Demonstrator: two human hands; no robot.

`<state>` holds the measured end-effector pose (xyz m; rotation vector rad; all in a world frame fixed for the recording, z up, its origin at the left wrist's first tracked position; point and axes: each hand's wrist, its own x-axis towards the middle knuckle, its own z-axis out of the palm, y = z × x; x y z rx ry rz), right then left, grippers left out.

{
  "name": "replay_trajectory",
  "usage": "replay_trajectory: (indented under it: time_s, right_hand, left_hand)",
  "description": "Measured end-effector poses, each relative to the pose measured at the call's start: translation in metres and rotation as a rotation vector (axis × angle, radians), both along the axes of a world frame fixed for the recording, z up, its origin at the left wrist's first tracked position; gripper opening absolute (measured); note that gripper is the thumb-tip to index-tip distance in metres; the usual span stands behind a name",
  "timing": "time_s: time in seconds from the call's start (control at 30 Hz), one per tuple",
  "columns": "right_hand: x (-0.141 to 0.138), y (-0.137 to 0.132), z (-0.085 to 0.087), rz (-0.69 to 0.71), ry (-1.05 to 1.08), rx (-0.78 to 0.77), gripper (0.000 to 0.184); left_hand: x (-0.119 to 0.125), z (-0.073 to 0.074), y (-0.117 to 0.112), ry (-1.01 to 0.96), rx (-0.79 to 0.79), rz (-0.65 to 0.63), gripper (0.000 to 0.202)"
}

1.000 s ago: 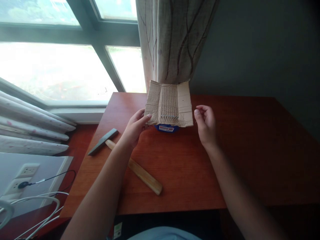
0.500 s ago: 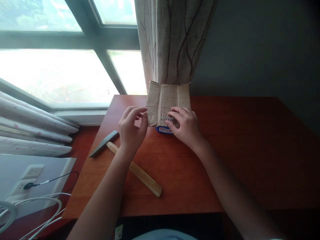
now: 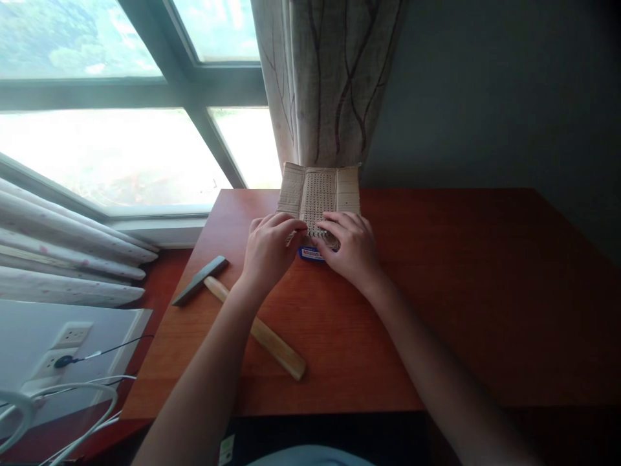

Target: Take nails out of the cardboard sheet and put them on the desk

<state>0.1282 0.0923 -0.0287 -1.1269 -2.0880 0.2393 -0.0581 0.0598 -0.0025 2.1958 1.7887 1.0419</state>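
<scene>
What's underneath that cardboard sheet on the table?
A blue object with a red label peeks out at the near edge of the cardboard. The rest is hidden by it, the left hand and right hand.

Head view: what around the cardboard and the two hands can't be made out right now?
Near edge of the cardboard, head view: covered by the left hand and right hand.
The blue-labelled item beneath it: mostly hidden by cardboard and hands; print too small to read.
The dotted middle strip: too small to tell holes from pins.
The fingers: whether they pinch anything is hidden by their own curl.
</scene>
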Motion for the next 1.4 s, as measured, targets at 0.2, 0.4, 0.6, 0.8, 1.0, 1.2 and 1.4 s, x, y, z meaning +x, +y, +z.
replay_trajectory:
  time_s: [0.2, 0.4, 0.6, 0.8, 1.0, 1.2, 1.4]
  right_hand:
    - [0.001, 0.001, 0.001, -0.001, 0.013, -0.032, 0.028]
    - [0.001, 0.001, 0.000, -0.006, 0.012, -0.018, 0.027]
    - [0.001, 0.000, 0.000, 0.000, 0.012, -0.022, 0.028]
    - [0.004, -0.001, 0.002, -0.005, 0.016, -0.040, 0.027]
    - [0.006, -0.001, 0.002, 0.009, 0.021, -0.037, 0.027]
    - [0.008, 0.000, 0.001, 0.025, 0.024, -0.029, 0.026]
    - [0.009, 0.000, 0.001, 0.027, 0.028, -0.027, 0.027]
  left_hand:
    - [0.006, 0.037, -0.014, -0.547, 0.265, 0.168, 0.012]
    - [-0.030, 0.036, -0.044, -0.490, 0.108, 0.259, 0.016]
    - [-0.067, -0.018, -0.068, 0.099, -0.209, 0.261, 0.023]
    - [-0.067, -0.032, -0.072, 0.348, -0.386, 0.278, 0.028]
    - [-0.065, -0.033, -0.072, 0.383, -0.404, 0.314, 0.028]
    - [-0.069, -0.021, -0.074, 0.247, -0.245, 0.372, 0.027]
    - [-0.044, 0.016, -0.061, -0.010, 0.070, 0.304, 0.015]
